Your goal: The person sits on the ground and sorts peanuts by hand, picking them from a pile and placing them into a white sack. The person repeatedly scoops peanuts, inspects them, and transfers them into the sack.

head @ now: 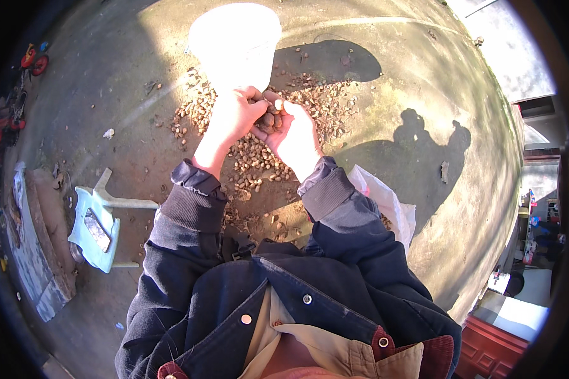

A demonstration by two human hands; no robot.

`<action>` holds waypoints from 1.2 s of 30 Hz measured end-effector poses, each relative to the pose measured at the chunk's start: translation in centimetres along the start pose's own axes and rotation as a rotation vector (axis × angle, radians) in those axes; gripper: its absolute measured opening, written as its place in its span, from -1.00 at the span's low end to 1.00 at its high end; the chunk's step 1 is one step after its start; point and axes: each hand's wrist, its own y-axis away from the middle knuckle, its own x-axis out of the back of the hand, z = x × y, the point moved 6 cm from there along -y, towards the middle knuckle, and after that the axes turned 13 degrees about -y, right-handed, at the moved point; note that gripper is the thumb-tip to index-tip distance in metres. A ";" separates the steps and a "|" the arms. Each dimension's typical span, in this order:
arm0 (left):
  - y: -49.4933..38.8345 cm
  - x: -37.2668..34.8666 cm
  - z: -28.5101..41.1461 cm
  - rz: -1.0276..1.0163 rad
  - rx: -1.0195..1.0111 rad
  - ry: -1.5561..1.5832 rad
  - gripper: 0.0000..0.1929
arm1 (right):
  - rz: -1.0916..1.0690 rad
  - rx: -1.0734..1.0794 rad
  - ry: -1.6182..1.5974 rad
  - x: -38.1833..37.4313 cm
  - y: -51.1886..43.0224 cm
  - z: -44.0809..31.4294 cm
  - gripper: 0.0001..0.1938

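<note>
My right hand (298, 135) is cupped palm up and holds several brown nuts or seed pods (268, 121), with one pale piece near its fingertips. From the left, my left hand (237, 113) meets it, thumb and fingers bent over a small brown piece at the edge of the handful. Its fingertips are partly hidden. Below both hands, a spread of small tan nuts (256, 158) lies on the ground. Broken husks or shells (329, 106) are scattered to the right. Just beyond my hands stands a white bucket (237, 40), washed out by sunlight.
A pale blue plastic stool (87, 241) lies tipped at the left, with a phone (97, 230) on it. Beside it is a worn board (40, 246). A white plastic bag (384, 201) sits by my right forearm. Toy-like red wheeled things (33, 61) are at the far left.
</note>
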 end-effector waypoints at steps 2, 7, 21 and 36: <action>-0.1 0.1 -0.4 0.033 0.015 0.231 -0.87 | 0.043 0.020 -0.039 -1.6 0.6 0.5 -0.65; -0.1 0.7 -0.6 0.076 -0.023 0.562 -0.92 | 0.022 -0.001 -0.045 -1.6 1.0 0.5 -0.64; 3.2 4.7 -1.0 0.127 -0.206 -0.406 -0.81 | -0.186 0.076 -0.247 -3.0 2.2 -2.0 -0.54; 5.4 -2.0 5.2 0.167 -0.581 -0.478 -0.79 | -0.157 0.091 -0.315 -1.5 2.7 -0.9 -0.67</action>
